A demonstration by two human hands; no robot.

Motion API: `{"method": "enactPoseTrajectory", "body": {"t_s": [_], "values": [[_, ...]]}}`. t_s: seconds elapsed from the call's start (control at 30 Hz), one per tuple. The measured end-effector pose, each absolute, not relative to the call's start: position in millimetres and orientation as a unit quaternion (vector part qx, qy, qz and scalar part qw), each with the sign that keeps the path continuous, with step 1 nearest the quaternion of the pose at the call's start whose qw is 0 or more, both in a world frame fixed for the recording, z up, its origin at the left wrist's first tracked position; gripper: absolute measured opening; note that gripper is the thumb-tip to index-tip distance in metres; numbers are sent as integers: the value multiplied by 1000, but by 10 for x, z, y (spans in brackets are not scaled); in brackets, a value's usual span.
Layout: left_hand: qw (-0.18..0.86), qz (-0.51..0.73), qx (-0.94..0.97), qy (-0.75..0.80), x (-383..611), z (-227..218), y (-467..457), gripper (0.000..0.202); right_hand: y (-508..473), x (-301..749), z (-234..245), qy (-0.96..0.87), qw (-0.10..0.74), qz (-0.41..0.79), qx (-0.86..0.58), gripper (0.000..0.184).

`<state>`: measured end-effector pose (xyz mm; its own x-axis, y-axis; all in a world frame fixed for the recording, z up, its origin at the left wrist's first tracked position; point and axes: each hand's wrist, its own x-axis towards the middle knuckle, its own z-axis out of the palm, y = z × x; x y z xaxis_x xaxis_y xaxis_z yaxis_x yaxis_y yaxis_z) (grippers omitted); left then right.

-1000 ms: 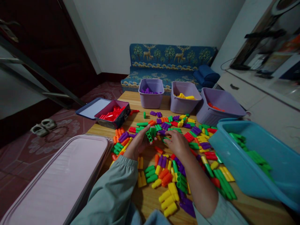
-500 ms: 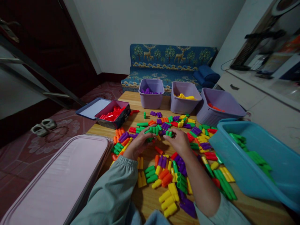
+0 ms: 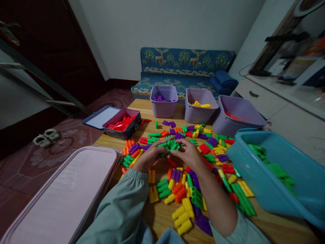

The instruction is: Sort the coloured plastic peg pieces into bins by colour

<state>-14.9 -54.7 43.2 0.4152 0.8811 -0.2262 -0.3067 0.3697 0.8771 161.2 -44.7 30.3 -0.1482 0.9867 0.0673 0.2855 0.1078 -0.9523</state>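
Observation:
My left hand (image 3: 150, 154) is closed around several green plastic building pieces (image 3: 169, 145), held above the middle of the table. From the other side my right hand (image 3: 187, 151) pinches green pieces at the right end of that bunch, and the two hands almost meet. Whether the green pieces are joined together I cannot tell. Loose pieces in red, orange, yellow, purple and green lie all around. Below the hands are orange pieces (image 3: 180, 193) and yellow pieces (image 3: 182, 220).
A teal tub (image 3: 269, 189) with green pieces stands right. Behind are a purple-filled bin (image 3: 164, 110), a yellow-filled bin (image 3: 198, 116) and a bin with orange-red pieces (image 3: 236, 125). An open tin (image 3: 124, 135) holds red pieces. A pink lidded box (image 3: 66, 193) is at left.
My right hand has moved left, bringing its green piece against the green pieces in my left hand. The left hand has barely moved.

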Motion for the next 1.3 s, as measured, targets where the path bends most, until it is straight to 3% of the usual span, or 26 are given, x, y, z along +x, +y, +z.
{"method": "enactPoseTrajectory", "body": {"t_s": [0.33,0.5,0.7,1.03,1.2,1.3], "values": [[717,472,324,399,-80,402,-482,49,-495,1563,424,-575,462,452,-502,33],[718,521,311,341,-60,393,-467,54,-558,1506,521,-601,419,524,-434,40],[726,475,381,321,-35,422,-548,62,-529,1465,393,-641,399,452,-475,34],[709,463,407,344,-29,461,-579,65,-500,1449,255,-673,405,364,-501,48],[712,468,407,330,-18,440,-566,58,-516,1416,238,-663,410,397,-485,31],[716,473,389,335,-13,408,-536,54,-536,1416,262,-644,394,423,-502,31]]}}
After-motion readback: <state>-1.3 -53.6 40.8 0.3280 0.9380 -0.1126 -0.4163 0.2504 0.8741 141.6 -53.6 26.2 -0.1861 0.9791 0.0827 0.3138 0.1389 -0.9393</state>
